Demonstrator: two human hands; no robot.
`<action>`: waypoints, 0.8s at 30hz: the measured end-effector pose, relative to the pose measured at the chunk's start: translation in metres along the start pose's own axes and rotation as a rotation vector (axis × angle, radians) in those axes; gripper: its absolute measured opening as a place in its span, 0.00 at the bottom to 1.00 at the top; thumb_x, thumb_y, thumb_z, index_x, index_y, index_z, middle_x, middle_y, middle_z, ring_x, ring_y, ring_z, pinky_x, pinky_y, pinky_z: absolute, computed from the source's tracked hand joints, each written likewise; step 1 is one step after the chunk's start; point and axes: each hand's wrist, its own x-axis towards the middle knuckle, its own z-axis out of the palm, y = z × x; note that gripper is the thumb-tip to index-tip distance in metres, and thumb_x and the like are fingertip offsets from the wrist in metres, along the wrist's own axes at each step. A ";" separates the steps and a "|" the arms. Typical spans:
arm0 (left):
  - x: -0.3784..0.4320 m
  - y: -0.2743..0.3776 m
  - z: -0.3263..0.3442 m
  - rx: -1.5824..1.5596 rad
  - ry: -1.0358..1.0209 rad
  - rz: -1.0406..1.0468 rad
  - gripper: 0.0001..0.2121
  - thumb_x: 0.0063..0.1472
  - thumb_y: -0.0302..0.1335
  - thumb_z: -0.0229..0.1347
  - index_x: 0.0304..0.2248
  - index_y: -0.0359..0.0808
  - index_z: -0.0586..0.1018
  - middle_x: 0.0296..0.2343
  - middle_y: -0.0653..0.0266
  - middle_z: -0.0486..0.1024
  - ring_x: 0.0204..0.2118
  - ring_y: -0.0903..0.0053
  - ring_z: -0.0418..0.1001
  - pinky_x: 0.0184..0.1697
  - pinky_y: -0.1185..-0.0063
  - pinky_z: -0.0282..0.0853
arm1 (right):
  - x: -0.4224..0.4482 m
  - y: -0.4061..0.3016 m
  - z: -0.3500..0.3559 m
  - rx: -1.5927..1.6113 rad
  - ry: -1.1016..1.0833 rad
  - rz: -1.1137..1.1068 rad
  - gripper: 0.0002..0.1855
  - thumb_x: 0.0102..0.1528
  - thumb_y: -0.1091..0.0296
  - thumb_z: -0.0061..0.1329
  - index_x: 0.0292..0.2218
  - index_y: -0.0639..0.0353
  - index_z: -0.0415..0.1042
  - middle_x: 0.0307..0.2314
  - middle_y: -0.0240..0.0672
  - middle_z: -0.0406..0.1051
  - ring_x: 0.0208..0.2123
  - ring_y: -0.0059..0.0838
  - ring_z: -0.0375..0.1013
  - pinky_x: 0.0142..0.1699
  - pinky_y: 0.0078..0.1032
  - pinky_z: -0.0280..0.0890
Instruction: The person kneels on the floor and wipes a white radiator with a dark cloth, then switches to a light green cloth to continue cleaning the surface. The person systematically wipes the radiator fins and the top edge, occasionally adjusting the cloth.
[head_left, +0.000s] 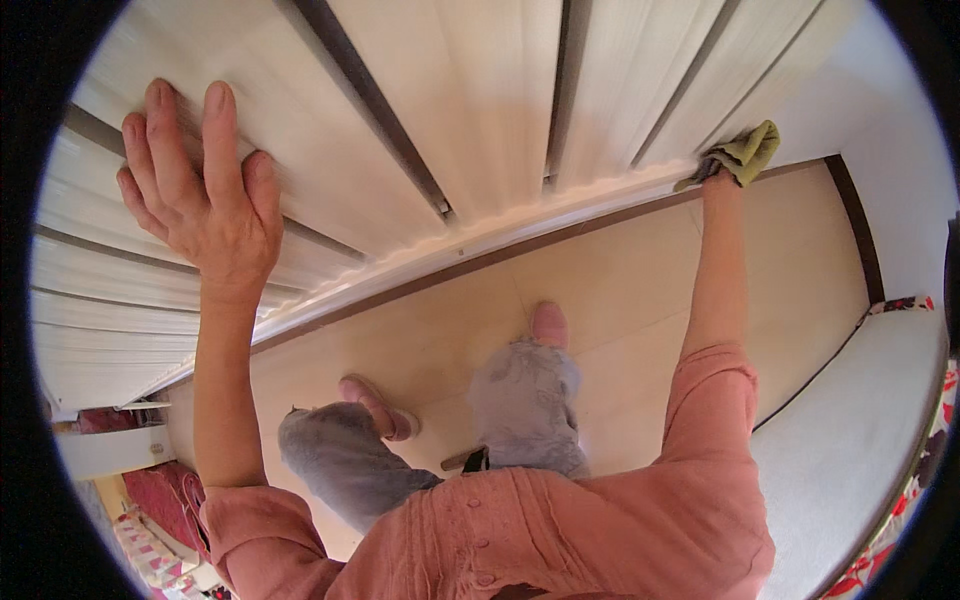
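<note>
A ribbed, cream-white panelled surface (465, 97) with dark grooves rises in front of me. My left hand (206, 180) lies against it at the upper left, palm to the panel and fingers spread, holding nothing. Far to the right, my right hand (720, 174) grips a folded green cloth (756, 154) low on the surface, near its bottom edge beside the wall corner. The cloth covers most of the fingers.
Beige floor tiles (637, 367) lie beneath, bordered by a dark brown skirting strip (859, 225). A pale, padded-looking surface with a floral edge (855, 405) is at the right. Red fabric (161, 499) and a white rounded object (120, 452) are at the lower left.
</note>
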 end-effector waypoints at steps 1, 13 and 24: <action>0.000 -0.001 0.000 -0.004 0.003 0.007 0.22 0.65 0.38 0.47 0.58 0.52 0.69 0.60 0.61 0.59 0.63 0.61 0.55 0.64 0.62 0.40 | 0.008 -0.003 0.004 0.041 0.030 0.001 0.15 0.63 0.58 0.45 0.48 0.52 0.65 0.33 0.29 0.67 0.34 0.27 0.68 0.38 0.27 0.69; 0.000 0.004 0.004 0.041 -0.028 -0.033 0.20 0.66 0.40 0.46 0.57 0.53 0.71 0.58 0.65 0.63 0.61 0.67 0.59 0.63 0.65 0.43 | -0.228 0.018 0.087 -0.194 0.231 0.206 0.17 0.64 0.57 0.41 0.51 0.53 0.64 0.39 0.31 0.67 0.40 0.28 0.68 0.45 0.28 0.68; -0.002 0.003 0.003 0.016 -0.056 -0.035 0.21 0.65 0.37 0.47 0.57 0.51 0.71 0.60 0.63 0.60 0.63 0.63 0.55 0.65 0.63 0.41 | -0.179 0.017 0.082 -0.123 0.244 0.144 0.20 0.65 0.57 0.37 0.54 0.54 0.63 0.44 0.32 0.68 0.46 0.30 0.68 0.51 0.28 0.66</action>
